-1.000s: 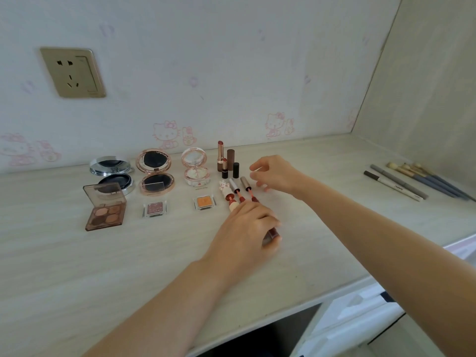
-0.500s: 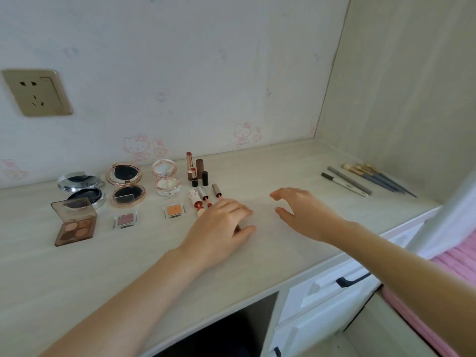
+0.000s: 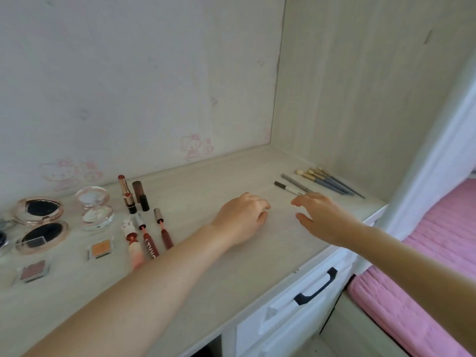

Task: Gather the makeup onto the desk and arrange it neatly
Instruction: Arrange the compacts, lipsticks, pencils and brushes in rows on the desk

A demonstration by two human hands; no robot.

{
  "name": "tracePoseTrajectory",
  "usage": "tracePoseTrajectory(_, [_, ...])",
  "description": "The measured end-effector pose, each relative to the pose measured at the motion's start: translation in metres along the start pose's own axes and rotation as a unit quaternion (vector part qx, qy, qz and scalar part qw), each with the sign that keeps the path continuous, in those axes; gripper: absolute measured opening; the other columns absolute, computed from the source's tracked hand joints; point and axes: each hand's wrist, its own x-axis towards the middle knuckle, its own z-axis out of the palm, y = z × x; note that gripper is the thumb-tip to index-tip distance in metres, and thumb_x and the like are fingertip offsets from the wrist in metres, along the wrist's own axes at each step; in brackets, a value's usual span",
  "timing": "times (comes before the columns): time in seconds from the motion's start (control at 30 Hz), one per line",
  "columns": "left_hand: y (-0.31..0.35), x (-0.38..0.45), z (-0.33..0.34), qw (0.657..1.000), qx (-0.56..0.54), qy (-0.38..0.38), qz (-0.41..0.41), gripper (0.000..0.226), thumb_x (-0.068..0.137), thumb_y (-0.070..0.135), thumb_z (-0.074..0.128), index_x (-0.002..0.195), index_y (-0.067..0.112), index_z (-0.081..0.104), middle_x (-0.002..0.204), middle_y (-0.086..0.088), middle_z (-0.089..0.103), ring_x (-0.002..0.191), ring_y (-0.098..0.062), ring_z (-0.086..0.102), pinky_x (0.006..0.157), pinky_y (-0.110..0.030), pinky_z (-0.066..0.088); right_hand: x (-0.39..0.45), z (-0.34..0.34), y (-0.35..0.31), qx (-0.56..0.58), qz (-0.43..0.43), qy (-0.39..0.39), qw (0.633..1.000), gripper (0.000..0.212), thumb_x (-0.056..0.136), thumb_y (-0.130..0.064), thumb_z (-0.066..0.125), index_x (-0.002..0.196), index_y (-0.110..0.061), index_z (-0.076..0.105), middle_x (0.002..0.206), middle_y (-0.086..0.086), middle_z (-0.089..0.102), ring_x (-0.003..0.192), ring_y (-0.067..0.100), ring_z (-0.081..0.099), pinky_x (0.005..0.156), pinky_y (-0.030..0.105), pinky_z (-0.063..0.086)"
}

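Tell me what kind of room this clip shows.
Probably a bedroom vanity nook: pale wood-grain desk with lipsticks, cartoon-cat wallpaper, pink quilted bedding alongside.

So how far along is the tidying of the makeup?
Mostly done: compacts, lipsticks and lip gloss tubes lie in rows on the desk. Both hands hold nothing; the right hand reaches toward the pencils and brushes, apparently the last to line up. The left hand rests nearby.
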Motion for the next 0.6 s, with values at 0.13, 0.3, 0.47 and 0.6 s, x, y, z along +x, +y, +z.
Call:
tracePoseTrajectory(0.13, [0.005, 0.046, 0.014, 1.0, -0.018, 0.024, 0.006, 0.028, 0.097, 0.022, 0.042, 0.112, 0.016, 0.065, 0.116, -0.004, 0.063, 0.113, -0.024, 0.05, 0.091, -0.038, 0.046, 0.012, -0.002, 0.03, -0.043, 0.002, 0.003, 0.999, 0.033, 0.096, -0.027, 0.047, 0.127, -0.019, 0.054, 0.124, 0.002, 0.056, 0.116, 0.021, 0.052, 0.094, 0.038, 0.049])
tracePoseTrajectory(0.3, [0.005, 0.103, 0.027, 0.996, -0.062, 0.054, -0.032, 0.027, 0.097, 0.022, 0.044, 0.11, 0.013, 0.066, 0.111, -0.009, 0.062, 0.108, -0.028, 0.052, 0.087, -0.041, 0.047, 0.03, -0.01, 0.06, -0.06, 0.048, 0.042, 0.996, 0.027, 0.094, -0.023, 0.047, 0.117, -0.018, 0.06, 0.118, 0.005, 0.059, 0.11, 0.027, 0.055, 0.087, 0.039, 0.051])
tracePoseTrajectory(0.47, [-0.007, 0.149, 0.038, 0.991, -0.086, 0.03, -0.095, 0.035, 0.099, 0.023, 0.042, 0.131, 0.014, 0.053, 0.13, -0.01, 0.054, 0.123, -0.029, 0.044, 0.099, -0.041, 0.041, 0.047, -0.008, 0.076, -0.018, 0.098, 0.009, 0.995, 0.029, 0.094, -0.028, 0.047, 0.119, -0.018, 0.061, 0.118, 0.004, 0.061, 0.109, 0.027, 0.056, 0.089, 0.04, 0.05])
tracePoseTrajectory(0.6, [-0.017, 0.173, 0.046, 0.991, -0.076, -0.008, -0.108, 0.04, 0.099, 0.022, 0.042, 0.137, 0.012, 0.047, 0.138, -0.012, 0.051, 0.129, -0.032, 0.042, 0.106, -0.037, 0.035, 0.056, -0.005, 0.078, -0.011, 0.112, -0.004, 0.994, 0.027, 0.094, -0.035, 0.046, 0.101, -0.019, 0.067, 0.101, 0.002, 0.062, 0.096, 0.025, 0.058, 0.084, 0.039, 0.051])
